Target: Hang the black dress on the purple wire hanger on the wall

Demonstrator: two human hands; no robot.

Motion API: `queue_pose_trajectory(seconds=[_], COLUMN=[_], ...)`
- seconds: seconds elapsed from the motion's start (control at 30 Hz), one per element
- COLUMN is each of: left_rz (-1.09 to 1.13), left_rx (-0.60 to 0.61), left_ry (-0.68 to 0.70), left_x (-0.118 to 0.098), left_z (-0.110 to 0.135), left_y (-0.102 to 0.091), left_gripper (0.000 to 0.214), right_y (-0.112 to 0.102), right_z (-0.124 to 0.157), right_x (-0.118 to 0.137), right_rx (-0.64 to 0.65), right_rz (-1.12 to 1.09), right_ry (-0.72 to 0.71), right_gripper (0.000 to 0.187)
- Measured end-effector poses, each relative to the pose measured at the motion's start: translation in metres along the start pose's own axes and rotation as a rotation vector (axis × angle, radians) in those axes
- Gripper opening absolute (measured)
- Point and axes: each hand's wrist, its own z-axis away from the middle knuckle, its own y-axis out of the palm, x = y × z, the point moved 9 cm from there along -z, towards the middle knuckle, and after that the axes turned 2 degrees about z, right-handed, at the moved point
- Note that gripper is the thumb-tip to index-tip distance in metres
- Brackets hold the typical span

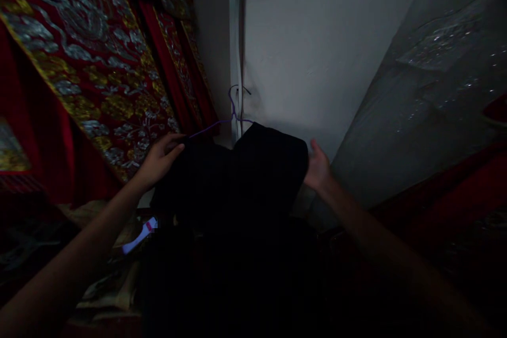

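Note:
A very dark short-sleeved top (237, 174) hangs in front of me on a thin purple hanger (233, 111). The hanger's hook is up by a narrow pale vertical strip on the wall. At the top's left shoulder, my left hand (160, 158) is closed on the cloth, thumb in front, close to the hanger's arm. On the other side my right hand (318, 168) touches the sleeve edge, slightly blurred, one digit stretched upward and the others partly hidden by the cloth. Darkness hides the top's lower part.
Red embroidered drapery (119, 63) with gold and silver patterns covers the left side. The pale wall (317, 37) lies behind the hanger. Shiny clear plastic sheeting (435, 74) spans the right. A small white-purple handled object (138, 236) lies below my left hand.

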Motion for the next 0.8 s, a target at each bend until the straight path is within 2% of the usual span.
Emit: queue_pose_trajectory(seconds=[0.07,0.17,0.23,0.3,0.37,0.47,0.5,0.53,0.57,0.63,0.73,0.77,0.8], left_rz=[-0.049,-0.092,-0.079,-0.082,-0.111,-0.146,-0.134,-0.104,-0.062,0.042,0.256,0.350,0.453], left_rx=[-0.013,-0.117,-0.170,-0.169,-0.134,-0.131,-0.141,-0.156,-0.170,-0.185,-0.182,-0.155,-0.118], left_ry=[0.073,0.155,0.181,0.197,0.206,0.201,0.199,0.196,0.194,0.190,0.174,0.158,0.134], left_x=[-0.016,-0.041,-0.053,-0.060,-0.063,-0.063,-0.063,-0.064,-0.067,-0.076,-0.098,-0.107,-0.115], left_z=[-0.007,-0.024,-0.037,-0.046,-0.047,-0.034,-0.027,-0.021,-0.015,-0.006,0.000,0.002,0.005], left_y=[0.007,0.014,0.018,0.024,0.030,0.032,0.031,0.030,0.029,0.031,0.044,0.053,0.063], left_gripper=[0.043,0.041,0.040,0.040,0.038,0.036,0.039,0.044,0.050,0.058,0.063,0.062,0.061], right_y=[-0.015,-0.019,-0.004,0.018,0.045,0.084,0.091,0.096,0.099,0.103,0.123,0.133,0.140], right_z=[-0.001,-0.006,-0.008,-0.006,0.005,0.043,0.057,0.065,0.067,0.058,0.041,0.037,0.033], right_x=[0.014,0.050,0.071,0.086,0.098,0.108,0.106,0.100,0.092,0.070,0.037,0.030,0.025], right_rx=[-0.031,-0.085,-0.066,0.022,0.233,0.735,0.861,0.920,0.910,0.732,0.434,0.362,0.269], right_rz=[-0.071,-0.074,-0.058,-0.068,-0.068,0.057,0.128,0.200,0.269,0.399,0.557,0.606,0.659], right_ry=[0.008,-0.025,-0.038,-0.030,-0.024,-0.077,-0.109,-0.142,-0.171,-0.217,-0.274,-0.301,-0.330], right_gripper=[0.089,0.084,0.077,0.070,0.062,0.054,0.051,0.049,0.049,0.065,0.118,0.133,0.139])
